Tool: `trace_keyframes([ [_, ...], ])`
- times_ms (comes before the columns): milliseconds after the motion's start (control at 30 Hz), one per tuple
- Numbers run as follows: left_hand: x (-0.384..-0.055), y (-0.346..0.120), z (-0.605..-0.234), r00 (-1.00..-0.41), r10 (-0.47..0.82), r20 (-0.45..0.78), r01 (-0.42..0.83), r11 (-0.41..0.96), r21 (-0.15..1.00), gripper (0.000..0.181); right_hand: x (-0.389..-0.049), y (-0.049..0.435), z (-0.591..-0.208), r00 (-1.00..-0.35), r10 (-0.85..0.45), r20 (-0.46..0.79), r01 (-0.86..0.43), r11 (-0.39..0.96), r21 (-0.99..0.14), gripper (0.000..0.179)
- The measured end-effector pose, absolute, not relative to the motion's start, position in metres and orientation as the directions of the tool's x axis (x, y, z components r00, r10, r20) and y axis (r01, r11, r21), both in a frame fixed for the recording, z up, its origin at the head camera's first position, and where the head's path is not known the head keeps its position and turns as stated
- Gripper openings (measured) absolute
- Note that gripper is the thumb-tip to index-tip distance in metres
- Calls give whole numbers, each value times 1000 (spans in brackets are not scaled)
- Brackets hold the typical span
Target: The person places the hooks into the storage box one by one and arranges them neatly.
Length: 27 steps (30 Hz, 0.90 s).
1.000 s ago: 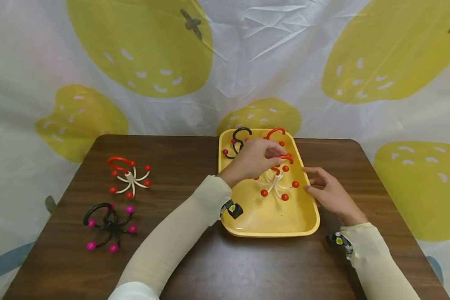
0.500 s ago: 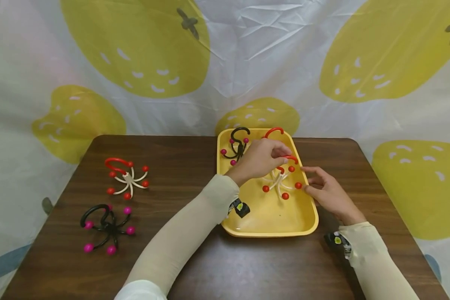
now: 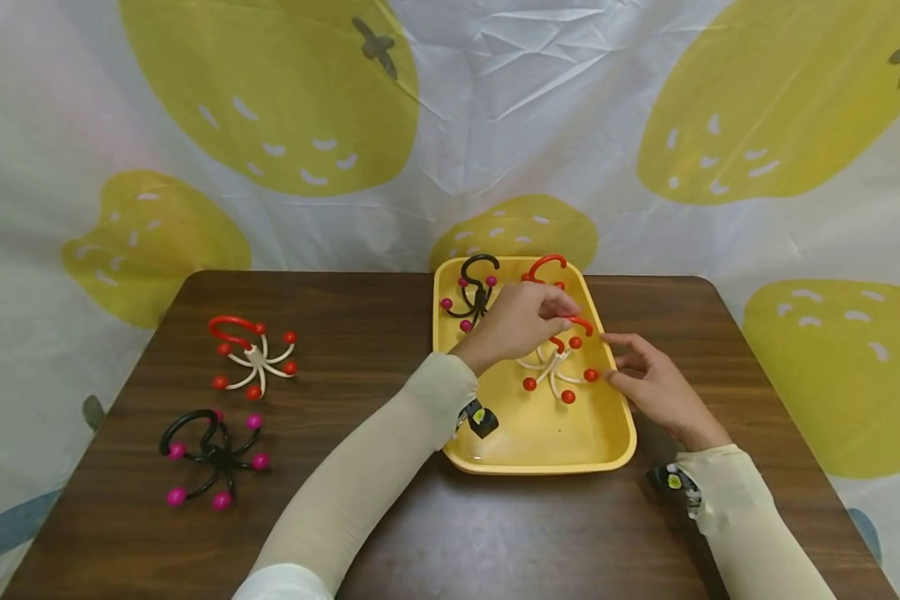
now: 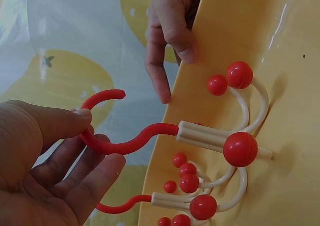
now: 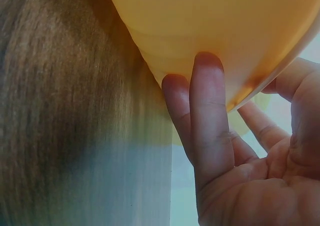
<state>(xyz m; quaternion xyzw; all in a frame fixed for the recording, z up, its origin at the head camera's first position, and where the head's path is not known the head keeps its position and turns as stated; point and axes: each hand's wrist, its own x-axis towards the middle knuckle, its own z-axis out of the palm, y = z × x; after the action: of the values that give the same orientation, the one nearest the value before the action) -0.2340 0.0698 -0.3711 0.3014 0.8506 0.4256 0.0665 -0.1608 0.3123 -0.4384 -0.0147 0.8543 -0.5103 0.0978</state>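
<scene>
Over the yellow tray (image 3: 510, 433), my left hand (image 3: 512, 323) pinches the red hooked handle of a head massager (image 4: 202, 136) between thumb and fingers. White legs tipped with red balls spread down to the tray floor. Straight fingers of my right hand (image 3: 663, 392) touch the tray's right outer wall, thumb near the rim; the right wrist view shows its fingertips (image 5: 207, 65) against the plastic. Behind my left hand, a second red-and-white massager (image 3: 547, 265) is partly hidden. A black massager (image 3: 480, 296) with pink balls stands in the far left corner of the tray.
On the brown table (image 3: 390, 533), left of the tray, lie another red-and-white massager (image 3: 257, 358) and a black one (image 3: 217, 454) with pink balls. A patterned curtain (image 3: 457, 125) hangs behind the table's far edge.
The left hand and its head massager shifted slightly right within the tray, then the massager's legs moved slightly back left. The right hand stays at the tray wall.
</scene>
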Motion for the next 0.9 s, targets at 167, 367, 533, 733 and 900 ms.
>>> trace_keyframes([
  [167,-234,68,-373,-800,573,175,490,457,742,12,-162,312,-438,-981,-125,-147,69,483,-873,58],
  [367,-234,66,-373,-799,581,154,470,444,763,15,-162,314,-438,-981,-125,-147,67,492,-868,57],
  [533,-233,65,-371,-796,583,160,478,445,757,18,-161,316,-438,-982,-119,-148,70,498,-864,58],
  [733,-230,59,-363,-793,581,181,494,441,749,19,-162,319,-439,-983,-105,-152,78,509,-857,59],
  [900,-229,53,-358,-799,562,212,496,419,761,19,-163,320,-439,-982,-107,-154,81,498,-864,60],
])
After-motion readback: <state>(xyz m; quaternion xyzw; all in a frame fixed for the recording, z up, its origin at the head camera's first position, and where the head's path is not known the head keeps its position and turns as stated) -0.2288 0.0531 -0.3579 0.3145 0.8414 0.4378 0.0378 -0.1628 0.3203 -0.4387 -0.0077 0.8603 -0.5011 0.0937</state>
